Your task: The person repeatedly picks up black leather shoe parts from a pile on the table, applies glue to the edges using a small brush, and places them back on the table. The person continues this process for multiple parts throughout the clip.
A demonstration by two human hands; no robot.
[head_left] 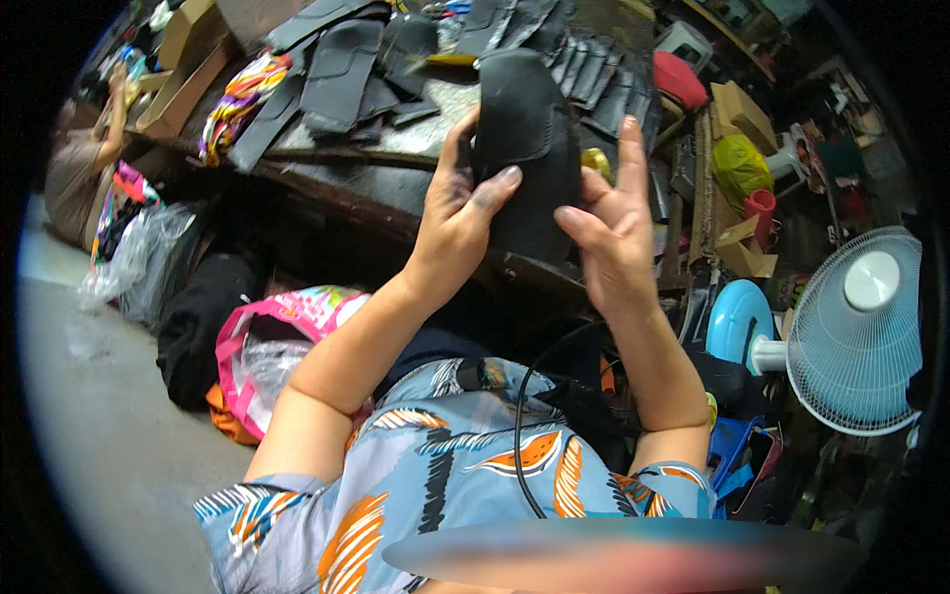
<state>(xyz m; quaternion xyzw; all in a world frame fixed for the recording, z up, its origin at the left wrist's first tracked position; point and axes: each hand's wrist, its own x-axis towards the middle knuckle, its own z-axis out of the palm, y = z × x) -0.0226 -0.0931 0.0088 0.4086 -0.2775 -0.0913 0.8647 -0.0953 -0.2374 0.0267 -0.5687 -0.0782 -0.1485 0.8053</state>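
A long black leather-like piece [529, 148] with a rounded top and a curved stitched line is held upright before me, over the near edge of the workbench. My left hand [465, 198] grips its left side, the thumb pressed on the front and the fingers behind. Dark smudges mark that thumb and palm. My right hand [618, 213] is at the piece's right edge, its index finger stretched up and the thumb apart, the thumb tip close against the edge. Behind, similar black pieces [341, 74] lie in overlapping heaps on the workbench [435, 124].
Bundled colourful cloth [247, 94] lies on the bench's left. A white fan [856, 332] and a blue round stool-like thing [740, 322] stand at right. Below left are a pink bag [233, 361] and clear plastic bags [148, 262]. Another person [79, 183] sits at far left.
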